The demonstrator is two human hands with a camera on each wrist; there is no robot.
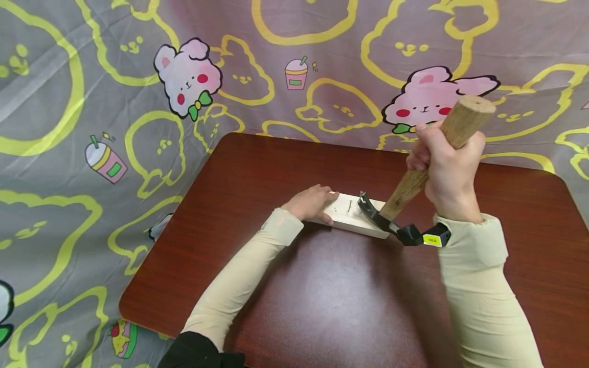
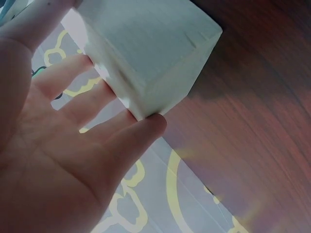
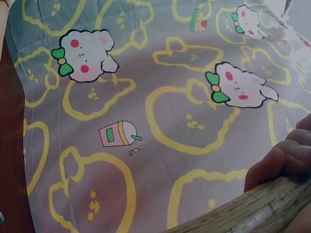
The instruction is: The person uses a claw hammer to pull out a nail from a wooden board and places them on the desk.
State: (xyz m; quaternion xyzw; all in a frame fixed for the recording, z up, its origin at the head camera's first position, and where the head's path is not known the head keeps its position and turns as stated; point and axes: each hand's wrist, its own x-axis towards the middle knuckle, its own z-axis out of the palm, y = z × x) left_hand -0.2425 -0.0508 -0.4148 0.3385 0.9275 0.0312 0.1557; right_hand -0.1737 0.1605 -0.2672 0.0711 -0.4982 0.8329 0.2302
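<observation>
The wooden block [image 1: 345,214] is seated on the table [image 1: 322,306], its left end gripped between the thumb and fingers of the left hand [image 1: 311,203]. The hammer [image 1: 405,193] is gripped by its handle in the right hand [image 1: 453,166], its claw [image 1: 367,208] placed over the block. Because the block is steadied at 1 end only, it may be tipped or twisted by leverage; through a claw slip, the left hand could be struck.

The pale oblong wooden block [image 1: 342,210] lies on the red-brown rounded-corner counter [image 1: 262,171] before the grey-and-yellow cloth backdrop [image 1: 322,30], left hand [image 1: 310,203] at its left end, black-headed wooden-handled hammer [image 1: 405,194] at its right, in the right hand [image 1: 453,168].
</observation>
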